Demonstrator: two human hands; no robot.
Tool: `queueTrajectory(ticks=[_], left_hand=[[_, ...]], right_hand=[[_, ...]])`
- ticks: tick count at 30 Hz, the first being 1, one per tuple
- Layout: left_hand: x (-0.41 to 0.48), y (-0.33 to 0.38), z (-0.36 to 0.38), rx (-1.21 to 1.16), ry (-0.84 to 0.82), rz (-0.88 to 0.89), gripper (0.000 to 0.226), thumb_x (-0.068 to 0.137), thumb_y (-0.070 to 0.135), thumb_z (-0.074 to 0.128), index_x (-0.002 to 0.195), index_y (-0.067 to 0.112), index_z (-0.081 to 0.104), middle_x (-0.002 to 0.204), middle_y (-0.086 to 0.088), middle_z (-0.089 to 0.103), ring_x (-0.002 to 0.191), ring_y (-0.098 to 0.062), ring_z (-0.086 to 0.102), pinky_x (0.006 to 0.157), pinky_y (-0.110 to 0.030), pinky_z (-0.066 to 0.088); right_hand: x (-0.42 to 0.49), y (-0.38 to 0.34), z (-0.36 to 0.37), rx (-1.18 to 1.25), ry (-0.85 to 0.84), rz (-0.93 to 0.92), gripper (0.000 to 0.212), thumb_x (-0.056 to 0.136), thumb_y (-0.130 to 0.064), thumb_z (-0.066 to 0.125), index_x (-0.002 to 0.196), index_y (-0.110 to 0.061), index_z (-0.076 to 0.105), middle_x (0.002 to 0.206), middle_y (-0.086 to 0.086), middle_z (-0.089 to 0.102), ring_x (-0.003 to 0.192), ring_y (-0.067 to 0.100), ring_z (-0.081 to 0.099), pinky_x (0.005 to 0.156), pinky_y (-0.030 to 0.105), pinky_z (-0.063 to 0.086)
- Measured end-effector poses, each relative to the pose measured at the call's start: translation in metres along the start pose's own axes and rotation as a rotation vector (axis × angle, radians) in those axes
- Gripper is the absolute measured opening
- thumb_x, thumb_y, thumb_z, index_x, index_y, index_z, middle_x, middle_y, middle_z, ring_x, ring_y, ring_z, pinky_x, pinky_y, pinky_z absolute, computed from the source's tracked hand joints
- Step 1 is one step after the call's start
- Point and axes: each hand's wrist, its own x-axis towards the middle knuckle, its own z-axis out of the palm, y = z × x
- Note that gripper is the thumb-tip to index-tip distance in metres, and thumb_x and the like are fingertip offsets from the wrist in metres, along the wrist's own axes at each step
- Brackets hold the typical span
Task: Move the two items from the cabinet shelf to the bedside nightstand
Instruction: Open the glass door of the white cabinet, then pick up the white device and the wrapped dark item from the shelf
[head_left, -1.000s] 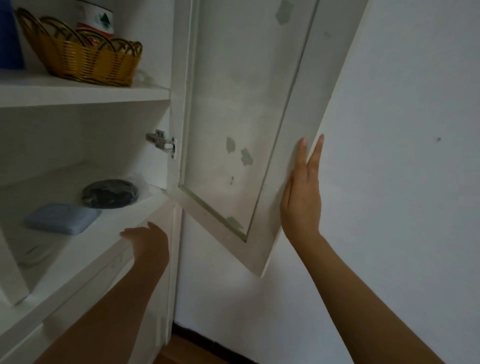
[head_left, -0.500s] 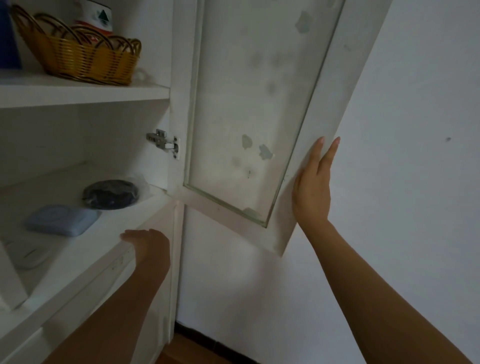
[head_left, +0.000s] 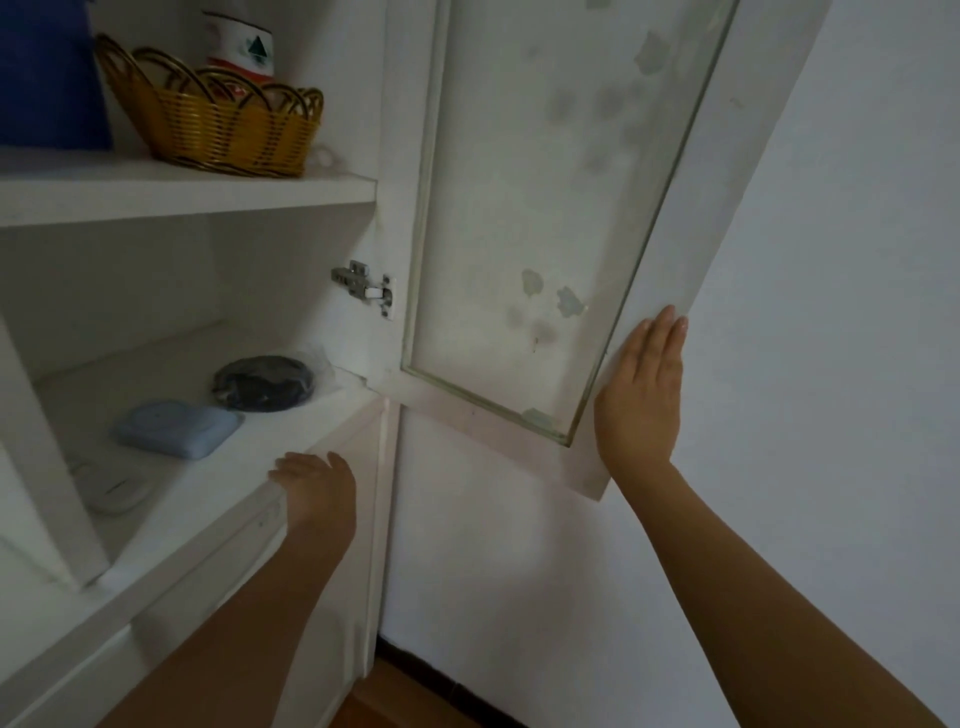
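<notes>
On the lower cabinet shelf (head_left: 291, 441) lie a flat light-blue rounded pad (head_left: 176, 428) and, behind it to the right, a dark round item in clear plastic wrap (head_left: 265, 383). My left hand (head_left: 317, 488) rests at the shelf's front edge, just in front of the blue pad, holding nothing. My right hand (head_left: 641, 395) lies flat, fingers together and straight, against the outer edge of the open glass cabinet door (head_left: 519, 218). The nightstand is out of view.
A white flat object (head_left: 111, 488) lies at the shelf's left. The upper shelf holds a yellow wicker basket (head_left: 218, 124), a white tin (head_left: 239, 44) behind it and a blue thing (head_left: 47, 73). A white wall stands right of the door; wooden floor below.
The cabinet door has swung further open to the right with my right hand pressed on its edge. My left hand has stayed at the shelf's front edge.
</notes>
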Motion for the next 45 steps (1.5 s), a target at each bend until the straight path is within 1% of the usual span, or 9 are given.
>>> queueTrajectory(ticks=[4, 11, 18, 23, 29, 34, 39, 42, 45], left_hand=[[-0.001, -0.004, 0.000, -0.102, -0.035, -0.022, 0.056, 0.097, 0.026, 0.030, 0.143, 0.005, 0.007, 0.145, -0.036, 0.019, 0.132, -0.048, 0.026, 0.107, -0.052, 0.031], [-0.005, -0.011, 0.001, -0.198, -0.031, -0.035, 0.055, 0.094, 0.031, 0.033, 0.142, 0.012, 0.013, 0.146, -0.023, 0.025, 0.132, -0.035, 0.030, 0.105, -0.044, 0.035], [-0.005, -0.007, 0.002, -0.238, -0.037, -0.058, 0.055, 0.093, 0.034, 0.034, 0.141, 0.015, 0.017, 0.144, -0.022, 0.025, 0.131, -0.034, 0.029, 0.107, -0.044, 0.032], [-0.008, -0.012, 0.006, -0.364, -0.066, -0.059, 0.060, 0.094, 0.040, 0.032, 0.143, 0.016, 0.008, 0.152, -0.020, 0.012, 0.139, -0.034, 0.014, 0.113, -0.045, 0.018], [-0.025, -0.035, 0.001, -0.533, -0.006, -0.077, 0.060, 0.092, 0.040, 0.037, 0.143, 0.019, 0.013, 0.147, -0.011, 0.027, 0.133, -0.027, 0.029, 0.108, -0.043, 0.026], [-0.050, -0.064, 0.008, -0.603, 0.021, -0.133, 0.059, 0.094, 0.037, 0.038, 0.144, 0.020, 0.012, 0.150, -0.009, 0.024, 0.137, -0.026, 0.024, 0.112, -0.041, 0.022], [-0.073, -0.079, 0.019, -0.678, -0.019, -0.168, 0.060, 0.092, 0.034, 0.043, 0.143, 0.018, 0.016, 0.149, -0.010, 0.028, 0.136, -0.025, 0.027, 0.113, -0.037, 0.023], [-0.080, -0.078, 0.016, -0.686, 0.001, -0.190, 0.059, 0.092, 0.033, 0.043, 0.143, 0.018, 0.017, 0.150, -0.011, 0.027, 0.137, -0.024, 0.026, 0.113, -0.036, 0.021], [-0.082, -0.078, 0.007, -0.697, 0.073, -0.226, 0.058, 0.093, 0.034, 0.042, 0.143, 0.018, 0.018, 0.151, -0.011, 0.026, 0.137, -0.025, 0.025, 0.113, -0.037, 0.019]], right_hand=[[0.006, 0.001, 0.001, -0.006, -0.040, 0.025, 0.061, 0.082, 0.014, 0.034, 0.138, 0.012, 0.011, 0.150, 0.030, 0.009, 0.139, 0.041, 0.006, 0.113, 0.047, 0.019], [0.014, 0.008, 0.012, -0.014, -0.190, 0.012, 0.063, 0.091, 0.004, 0.032, 0.140, 0.006, -0.006, 0.153, 0.019, -0.011, 0.141, 0.031, -0.011, 0.116, 0.040, 0.003], [0.014, 0.010, 0.023, 0.030, -0.152, -0.016, 0.065, 0.086, 0.008, 0.037, 0.140, 0.010, 0.000, 0.152, 0.024, -0.001, 0.140, 0.036, -0.003, 0.115, 0.044, 0.010], [0.012, 0.007, 0.021, 0.048, -0.193, -0.032, 0.073, 0.078, 0.003, 0.052, 0.140, 0.009, 0.013, 0.151, 0.026, 0.007, 0.140, 0.039, 0.003, 0.112, 0.046, 0.010], [0.007, -0.022, 0.015, 0.307, -0.279, -0.232, 0.067, 0.087, -0.014, 0.056, 0.142, -0.003, 0.020, 0.151, 0.024, 0.015, 0.139, 0.037, 0.012, 0.113, 0.043, 0.015], [-0.001, -0.057, 0.015, 0.634, -0.342, -0.419, 0.059, 0.088, -0.012, 0.054, 0.140, -0.005, 0.028, 0.148, 0.020, 0.028, 0.136, 0.035, 0.025, 0.110, 0.038, 0.019], [-0.015, -0.082, 0.016, 0.808, -0.414, -0.576, 0.057, 0.086, -0.025, 0.041, 0.139, -0.006, 0.032, 0.143, 0.016, 0.038, 0.132, 0.029, 0.033, 0.107, 0.032, 0.022], [-0.022, -0.088, 0.025, 0.873, -0.471, -0.624, 0.052, 0.092, -0.022, 0.046, 0.140, -0.012, 0.031, 0.145, 0.011, 0.037, 0.134, 0.026, 0.031, 0.111, 0.039, 0.026], [-0.023, -0.090, 0.034, 0.908, -0.532, -0.652, 0.052, 0.093, -0.021, 0.049, 0.141, -0.015, 0.030, 0.147, 0.007, 0.034, 0.136, 0.020, 0.026, 0.112, 0.035, 0.023]])
